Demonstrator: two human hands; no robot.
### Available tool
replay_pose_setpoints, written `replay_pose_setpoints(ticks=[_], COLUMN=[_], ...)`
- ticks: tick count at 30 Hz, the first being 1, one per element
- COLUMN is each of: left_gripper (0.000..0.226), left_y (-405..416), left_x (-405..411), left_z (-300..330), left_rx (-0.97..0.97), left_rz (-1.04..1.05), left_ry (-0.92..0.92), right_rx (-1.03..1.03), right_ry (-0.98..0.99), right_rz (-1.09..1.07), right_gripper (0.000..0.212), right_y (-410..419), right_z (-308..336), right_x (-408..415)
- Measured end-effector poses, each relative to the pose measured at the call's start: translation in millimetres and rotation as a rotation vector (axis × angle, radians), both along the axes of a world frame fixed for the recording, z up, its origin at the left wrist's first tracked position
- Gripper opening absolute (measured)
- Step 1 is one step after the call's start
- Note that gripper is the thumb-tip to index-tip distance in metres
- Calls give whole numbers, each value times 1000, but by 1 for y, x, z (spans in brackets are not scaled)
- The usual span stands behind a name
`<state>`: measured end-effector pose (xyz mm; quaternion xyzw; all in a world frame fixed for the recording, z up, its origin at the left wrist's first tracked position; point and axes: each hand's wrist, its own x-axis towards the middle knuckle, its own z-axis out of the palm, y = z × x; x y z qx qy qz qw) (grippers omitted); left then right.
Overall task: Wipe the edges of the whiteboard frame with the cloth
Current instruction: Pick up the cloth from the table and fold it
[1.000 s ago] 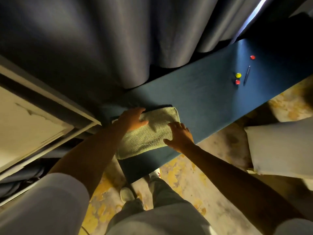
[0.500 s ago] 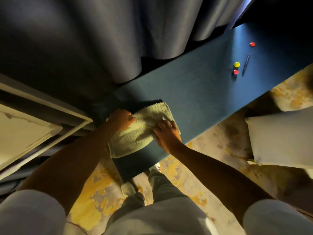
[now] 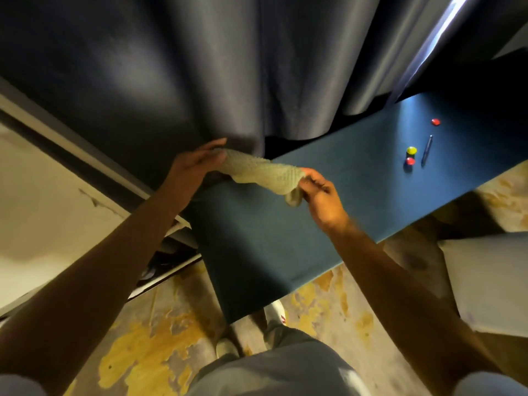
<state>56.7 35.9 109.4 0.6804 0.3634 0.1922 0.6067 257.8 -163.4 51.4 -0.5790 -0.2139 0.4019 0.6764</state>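
Cloth [image 3: 261,174] is off the board [image 3: 285,238] and stretched in the air between both hands, just above the board's far edge; judged step: regripping or refolding the cloth, wiping of the frame not under way at this instant.

Right hand [image 3: 321,195]: fingers curled, thumb and fingertips pinching the bunched right end of the cloth; a small fold hangs below the pinch. Left hand [image 3: 194,164]: fingers long and nearly straight, lying along the left end of the cloth; thumb is hidden behind the cloth, so whether it clamps or only supports I cannot tell.

Next move, as judgement: gather the cloth into one hand, bring it down onto an edge of the board and draw it along that edge; the nearest edge lies just beyond and below the hands.

Surroundings: dark curtain [image 3: 200,67] hangs just beyond the left hand, its hem draping over the far edge of the board, likely in the way of wiping there; well to the right of the right hand lie two red magnets [image 3: 410,161], one yellow magnet [image 3: 411,150] and a pen [image 3: 427,148] on the board, apart from the edges; pale cushion [image 3: 485,278] sits beside the board's near edge, further right; patchy floor [image 3: 160,338] below.
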Motion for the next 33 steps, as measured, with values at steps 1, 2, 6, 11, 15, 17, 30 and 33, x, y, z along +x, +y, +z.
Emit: replay_pose_setpoints(ticks=[1,2,6,11,15,17,30,33], left_gripper=[41,43,46,73,69,80,30,27], left_y=[-3,-6,-15,-21,-27,-31,-45,-40], left_x=[-1,0,2,-12,-25,-30,-31,-32], left_z=[8,13,15,9,6,10,43,42], left_rx=[-11,-38,-277,-473,-435,-425,-476,-446], left_rz=[15,41,119,27,-20,14,201,225], left_ry=[-42,-72,-172,-208,-185,-154,-203,-232], right_rx=[24,44,43,8,28,15,-283,-183], right_ry=[137,269,531,-13,-223,-168,191,278], right_rz=[-43,-66,-13,-57,-72,-50,269,196], right_gripper=[21,23,27,29,25,30,34,64], right_y=[5,9,22,22,24,28,42,44], right_z=[6,11,17,7,9,10,5,14], right_x=[-1,-2,-11,-15,-24,-34,-66,-67])
